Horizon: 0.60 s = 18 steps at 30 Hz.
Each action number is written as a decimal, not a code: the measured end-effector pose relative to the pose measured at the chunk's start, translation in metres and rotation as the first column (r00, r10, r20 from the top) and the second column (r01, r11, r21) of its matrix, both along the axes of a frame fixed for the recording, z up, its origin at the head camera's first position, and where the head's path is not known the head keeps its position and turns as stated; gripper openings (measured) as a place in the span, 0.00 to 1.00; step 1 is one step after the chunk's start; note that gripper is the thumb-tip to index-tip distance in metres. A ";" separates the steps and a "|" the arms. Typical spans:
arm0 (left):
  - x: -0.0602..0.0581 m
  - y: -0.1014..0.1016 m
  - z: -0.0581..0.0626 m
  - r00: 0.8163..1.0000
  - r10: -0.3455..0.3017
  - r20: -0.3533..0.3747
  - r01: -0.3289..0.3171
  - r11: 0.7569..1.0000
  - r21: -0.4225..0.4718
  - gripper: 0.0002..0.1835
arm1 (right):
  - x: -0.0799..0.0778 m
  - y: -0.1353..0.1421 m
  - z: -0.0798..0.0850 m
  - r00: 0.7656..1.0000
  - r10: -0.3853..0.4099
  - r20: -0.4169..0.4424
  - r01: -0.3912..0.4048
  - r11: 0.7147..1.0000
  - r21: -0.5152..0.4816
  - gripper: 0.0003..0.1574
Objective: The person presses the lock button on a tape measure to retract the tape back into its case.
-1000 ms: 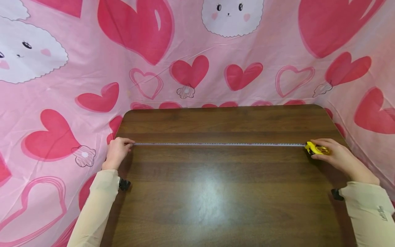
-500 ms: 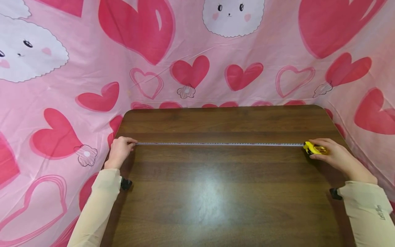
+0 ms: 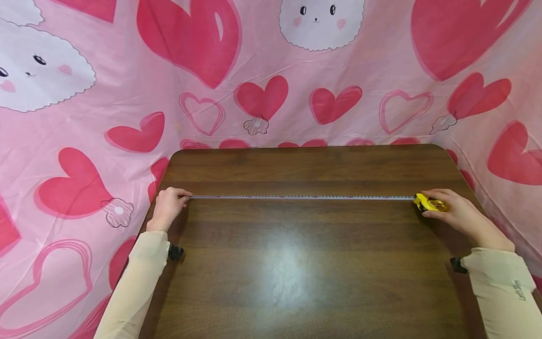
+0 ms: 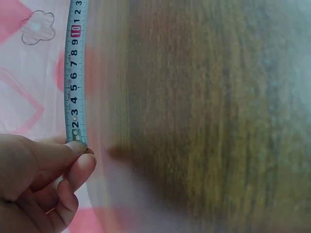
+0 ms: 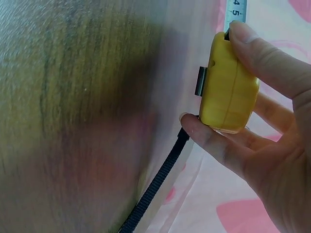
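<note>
A yellow tape measure (image 3: 429, 203) is in my right hand (image 3: 461, 217), at the right side of the table. In the right wrist view its yellow case (image 5: 228, 87) sits between thumb and fingers, the thumb near the blade's mouth. A black wrist strap (image 5: 158, 182) hangs from the case. The pale blade (image 3: 296, 197) runs straight across to the left, above the wood. My left hand (image 3: 168, 207) pinches the blade's end near the left edge. Up close, thumb and forefinger of that hand (image 4: 43, 170) cover the end hook; numbers from about 2 upward show on the blade (image 4: 75, 73).
Beneath the blade lies a brown wooden table (image 3: 279, 263) with rounded far corners. Pink cloth (image 3: 296, 70) printed with hearts hangs behind it and along both sides. A black wrist mount (image 3: 175, 252) sits on the left sleeve, another mount (image 3: 458, 265) on the right.
My left hand has shifted slightly right and my right hand slightly left, so the stretch of blade between them is a little shorter. Both grips stay the same.
</note>
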<state>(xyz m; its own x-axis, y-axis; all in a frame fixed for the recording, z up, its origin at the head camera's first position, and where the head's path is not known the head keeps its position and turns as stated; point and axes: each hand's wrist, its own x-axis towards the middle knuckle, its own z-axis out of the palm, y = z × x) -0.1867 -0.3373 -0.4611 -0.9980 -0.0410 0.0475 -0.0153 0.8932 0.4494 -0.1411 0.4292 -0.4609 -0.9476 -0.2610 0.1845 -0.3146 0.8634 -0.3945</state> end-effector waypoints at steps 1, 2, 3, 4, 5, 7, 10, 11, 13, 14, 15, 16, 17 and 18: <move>0.000 0.001 0.000 1.000 0.000 -0.002 0.000 1.000 0.002 0.09 | 0.000 0.000 0.000 1.000 0.001 -0.003 -0.001 1.000 0.001 0.36; 0.000 0.001 -0.001 1.000 0.000 -0.003 0.000 1.000 0.003 0.09 | 0.000 -0.001 0.000 1.000 0.003 -0.007 -0.003 1.000 0.001 0.36; 0.000 0.002 -0.001 1.000 0.001 -0.004 -0.001 1.000 0.003 0.09 | 0.000 -0.001 0.000 1.000 0.003 -0.010 -0.003 1.000 0.003 0.36; 0.000 0.002 -0.001 1.000 0.001 -0.003 -0.001 1.000 0.005 0.09 | 0.000 -0.002 0.000 1.000 0.004 -0.012 -0.004 1.000 0.005 0.36; 0.000 0.003 -0.001 1.000 0.002 -0.003 -0.002 1.000 0.005 0.09 | 0.000 -0.002 0.000 1.000 0.006 -0.013 -0.006 1.000 0.005 0.36; 0.000 0.005 -0.001 1.000 0.006 -0.001 -0.006 1.000 0.008 0.09 | 0.000 -0.003 0.000 1.000 0.008 -0.014 -0.008 1.000 0.013 0.36; 0.000 0.007 -0.002 1.000 0.007 0.000 -0.007 1.000 0.009 0.09 | 0.000 -0.005 0.000 1.000 0.012 0.004 -0.012 1.000 0.018 0.36; 0.000 0.007 -0.003 1.000 0.005 -0.001 -0.005 1.000 0.009 0.09 | 0.000 -0.005 0.000 1.000 0.012 0.008 -0.013 1.000 0.019 0.36; 0.000 0.008 -0.003 1.000 0.000 -0.004 0.000 1.000 0.010 0.09 | 0.000 -0.006 0.000 1.000 0.016 0.017 -0.017 1.000 0.019 0.36; -0.001 0.009 -0.003 1.000 -0.004 -0.006 0.004 1.000 0.009 0.09 | 0.000 -0.007 0.000 1.000 0.017 0.022 -0.017 1.000 0.017 0.36; -0.001 0.009 -0.003 1.000 -0.007 -0.007 0.007 1.000 0.008 0.08 | 0.000 -0.008 0.000 1.000 0.016 0.018 -0.017 1.000 0.017 0.35; -0.001 0.009 -0.003 1.000 -0.010 -0.009 0.010 1.000 0.008 0.08 | 0.000 -0.008 0.000 1.000 0.017 0.015 -0.017 1.000 0.017 0.35; -0.001 0.010 -0.002 1.000 -0.012 -0.011 0.012 1.000 0.008 0.08 | -0.001 -0.009 0.000 1.000 0.018 0.010 -0.019 1.000 0.017 0.35; -0.001 0.010 -0.002 1.000 -0.013 -0.011 0.013 1.000 0.008 0.08 | -0.001 -0.010 0.000 1.000 0.019 0.008 -0.020 1.000 0.017 0.35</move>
